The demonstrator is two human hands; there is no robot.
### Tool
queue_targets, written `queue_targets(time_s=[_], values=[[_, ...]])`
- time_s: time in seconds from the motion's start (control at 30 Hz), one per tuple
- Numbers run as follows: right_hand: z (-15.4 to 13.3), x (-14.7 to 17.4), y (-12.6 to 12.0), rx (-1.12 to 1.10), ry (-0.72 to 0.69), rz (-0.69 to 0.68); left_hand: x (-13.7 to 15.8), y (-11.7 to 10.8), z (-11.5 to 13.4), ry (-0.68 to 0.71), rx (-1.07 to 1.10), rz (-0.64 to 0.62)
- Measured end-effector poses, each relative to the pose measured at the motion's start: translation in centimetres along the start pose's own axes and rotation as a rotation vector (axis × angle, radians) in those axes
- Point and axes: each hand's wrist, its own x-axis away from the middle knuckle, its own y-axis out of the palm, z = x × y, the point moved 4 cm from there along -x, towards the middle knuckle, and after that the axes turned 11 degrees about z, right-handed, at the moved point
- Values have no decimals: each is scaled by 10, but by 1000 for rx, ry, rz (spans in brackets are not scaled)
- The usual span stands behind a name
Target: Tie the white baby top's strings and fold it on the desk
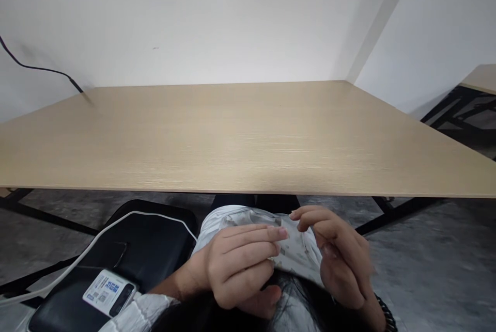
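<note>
In front of my lap, below the table's front edge, both hands hang in the air, a short gap apart. My left hand [244, 265] has its fingers stretched to the right and lying side by side, the thumb lower down; no object shows in it. Opposite it, my right hand [343, 257] is turned inward with loosely bent fingers, and I see nothing held there either. Its edge is slightly blurred. Behind the hands lies the pale patterned cloth of my clothing [294, 254].
A light wood table [232, 141] spans the view, with white partitions [217, 27] behind and at the right. To my left, a black chair [155, 239] bears a white device [106, 290] with a dark panel and a white cable [93, 241]. A black cable [42, 68] hangs at the far left.
</note>
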Motion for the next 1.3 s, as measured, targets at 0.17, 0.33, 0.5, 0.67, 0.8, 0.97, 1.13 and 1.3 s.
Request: queue_targets(time_s=[0.17, 0.33, 0.5, 0.67, 0.8, 0.97, 1.13, 1.3], values=[[-4, -6, 6, -53, 42, -85, 4, 3, 3, -71, 13, 76], [-6, -9, 11, -23, 108, -144, 2, 4, 1, -296, 139, 205], [-14, -12, 16, -16, 34, -207, 1, 6, -2, -379, 266, 186], [-18, -17, 16, -16, -27, -226, 4, 6, -2, -445, 294, 230], [-21, -18, 16, 0, -71, -222, 3, 5, 0, -443, 311, 223], [-24, -18, 15, 39, -117, -188, 4, 4, -1, -465, 311, 230], [-25, -17, 14, 59, -130, -181, 5, 5, -1, -451, 323, 232], [-27, -18, 14, 74, -148, -192, 5, 6, -2, -465, 310, 248]])
